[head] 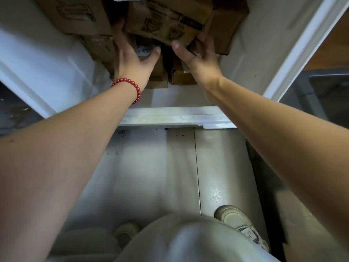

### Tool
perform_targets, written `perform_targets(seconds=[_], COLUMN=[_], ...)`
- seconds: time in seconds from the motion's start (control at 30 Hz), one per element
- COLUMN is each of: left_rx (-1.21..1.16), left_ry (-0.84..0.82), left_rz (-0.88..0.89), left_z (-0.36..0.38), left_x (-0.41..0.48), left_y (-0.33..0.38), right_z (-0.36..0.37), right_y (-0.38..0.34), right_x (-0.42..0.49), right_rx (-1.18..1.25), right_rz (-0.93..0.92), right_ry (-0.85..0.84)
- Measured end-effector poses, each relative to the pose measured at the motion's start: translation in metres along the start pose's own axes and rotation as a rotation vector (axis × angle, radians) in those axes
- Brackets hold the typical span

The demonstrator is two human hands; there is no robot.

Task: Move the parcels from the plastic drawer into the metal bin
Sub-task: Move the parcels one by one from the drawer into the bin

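Observation:
A white plastic drawer stands open in front of me, with several brown cardboard parcels stacked at its far end. Both arms reach into it. My left hand, with a red bead bracelet on the wrist, lies against the left side of a printed brown parcel, fingers up its side and thumb spread below. My right hand grips the same parcel at its lower right corner, thumb on the front face and fingers behind. The parcel is tilted above the others. A grey metal bin shows at the right edge.
Smaller brown boxes lie on the drawer floor under my hands, and a larger box stands at the back left. The drawer's white walls rise on both sides. Below is a grey tiled floor with my shoes.

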State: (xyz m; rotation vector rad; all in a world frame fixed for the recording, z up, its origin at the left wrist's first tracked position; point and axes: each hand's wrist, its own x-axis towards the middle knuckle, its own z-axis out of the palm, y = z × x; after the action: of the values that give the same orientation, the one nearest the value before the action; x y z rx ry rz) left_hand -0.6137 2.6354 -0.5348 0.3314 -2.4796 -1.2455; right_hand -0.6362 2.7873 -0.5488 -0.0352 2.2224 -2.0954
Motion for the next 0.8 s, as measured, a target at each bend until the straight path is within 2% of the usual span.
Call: perform_targets(seconds=[0.17, 0.3, 0.37, 0.53, 0.8], left_rx=[-0.021, -0.160, -0.149, -0.185, -0.211], left_ry=[-0.006, 0.032, 0.041, -0.010, -0.041], left_rz=[-0.048, -0.037, -0.037, -0.145, -0.262], left_z=[-0.015, -0.025, -0.032, -0.045, -0.058], left_x=[-0.023, -0.049, -0.064, -0.090, -0.118], left_y=[0.009, 0.013, 0.013, 0.011, -0.002], right_z=[-0.006, -0.008, -0.008, -0.008, -0.006], right_y=[-0.016, -0.020, -0.018, -0.013, -0.028], right_x=[-0.018, -0.044, -0.058, -0.090, -0.115], right_rx=[0.112, 0.132, 0.158, 0.187, 0.171], right_rz=[0.092, 0.115, 0.153, 0.265, 0.293], right_ry=[0.070, 0.074, 0.055, 0.019, 0.021])
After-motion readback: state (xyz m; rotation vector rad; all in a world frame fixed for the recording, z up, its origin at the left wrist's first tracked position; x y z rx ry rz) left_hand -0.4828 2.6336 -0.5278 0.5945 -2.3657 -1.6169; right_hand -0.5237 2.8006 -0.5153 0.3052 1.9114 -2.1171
